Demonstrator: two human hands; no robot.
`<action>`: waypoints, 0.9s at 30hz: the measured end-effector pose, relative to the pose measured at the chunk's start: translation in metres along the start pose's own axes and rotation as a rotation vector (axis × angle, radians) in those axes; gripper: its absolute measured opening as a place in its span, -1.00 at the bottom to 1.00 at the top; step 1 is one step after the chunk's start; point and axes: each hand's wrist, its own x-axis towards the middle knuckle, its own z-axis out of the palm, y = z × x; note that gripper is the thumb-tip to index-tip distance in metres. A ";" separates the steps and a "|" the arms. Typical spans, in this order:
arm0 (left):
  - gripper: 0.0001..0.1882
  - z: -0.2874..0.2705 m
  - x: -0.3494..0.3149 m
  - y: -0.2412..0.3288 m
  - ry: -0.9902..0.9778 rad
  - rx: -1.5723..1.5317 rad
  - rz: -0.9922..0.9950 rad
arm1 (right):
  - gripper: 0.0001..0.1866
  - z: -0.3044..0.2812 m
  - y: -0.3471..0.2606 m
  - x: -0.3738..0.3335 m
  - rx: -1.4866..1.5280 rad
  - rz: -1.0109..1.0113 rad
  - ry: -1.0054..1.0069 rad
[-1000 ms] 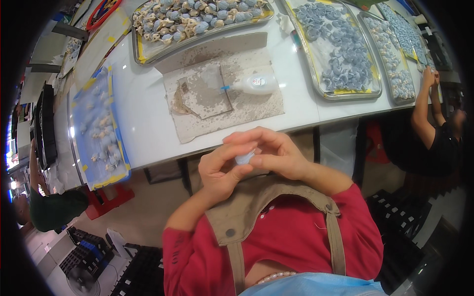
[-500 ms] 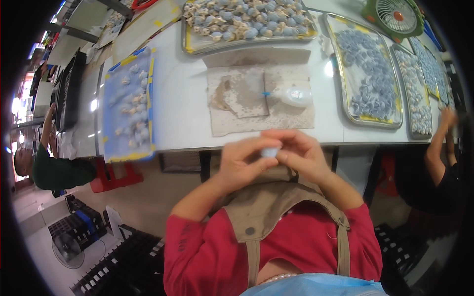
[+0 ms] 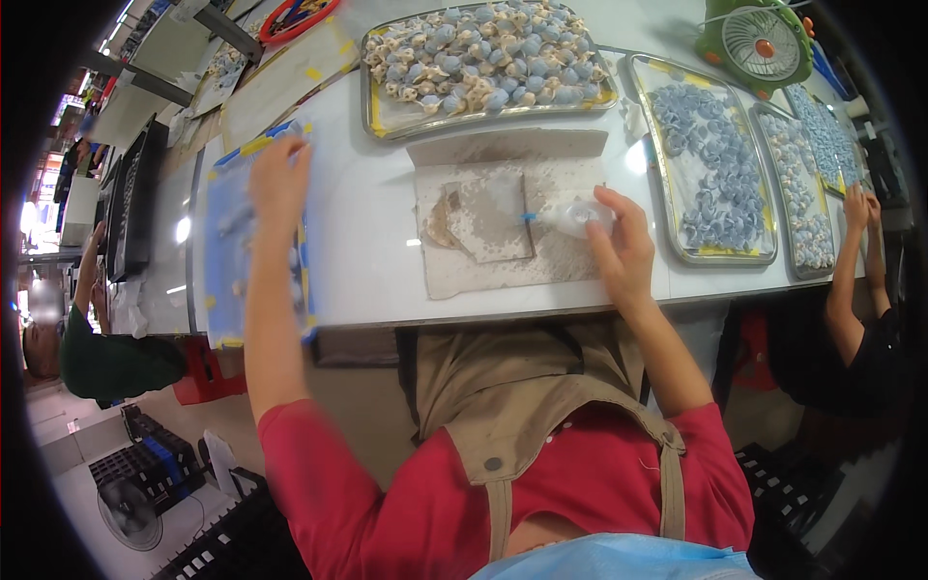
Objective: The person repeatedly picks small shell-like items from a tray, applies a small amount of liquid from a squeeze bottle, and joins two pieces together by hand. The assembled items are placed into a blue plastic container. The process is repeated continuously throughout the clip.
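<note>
My left hand (image 3: 278, 184) reaches over the blue tray (image 3: 224, 290) on the left, which holds small pale blue and cream pieces. Motion smears its fingers, so whether anything is in them cannot be told. On the right, the thumb and fingers of my right hand (image 3: 626, 249) are around the end of a small translucent squeeze bottle (image 3: 572, 219). That bottle lies on its side with a blue tip pointing left, over a stained piece of cardboard (image 3: 464, 275) on the white table.
Beyond the cardboard stands a metal tray (image 3: 425, 126) heaped with blue and cream pieces. To the right are a tray of pale blue curled pieces (image 3: 720, 174), another narrow tray (image 3: 812, 251) and a green fan (image 3: 764, 46). Co-workers sit at both sides.
My hands were together at the table's front edge, around a small pale blue piece. The left has swung out to the blue tray, and the right has moved forward onto the squeeze bottle.
</note>
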 end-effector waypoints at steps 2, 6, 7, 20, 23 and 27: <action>-0.77 0.027 0.024 0.034 -0.062 -0.173 -0.008 | -0.67 0.000 0.001 -0.002 0.033 0.063 -0.032; -0.72 0.087 0.064 0.069 -0.077 -0.120 -0.064 | -0.65 -0.002 0.006 -0.004 0.027 0.069 -0.057; -0.71 0.099 0.070 0.071 -0.090 -0.094 -0.100 | -0.65 0.000 0.008 -0.004 0.047 0.062 -0.049; -0.77 0.098 0.066 0.076 -0.165 -0.001 0.084 | -0.68 -0.003 0.010 -0.005 0.116 0.152 -0.058; -0.75 0.093 0.065 0.082 -0.303 -0.019 0.026 | -0.68 -0.005 0.009 -0.005 0.128 0.176 -0.061; -0.71 0.079 0.048 0.087 -0.030 -0.101 0.060 | -0.65 -0.003 0.013 -0.004 0.146 0.191 -0.043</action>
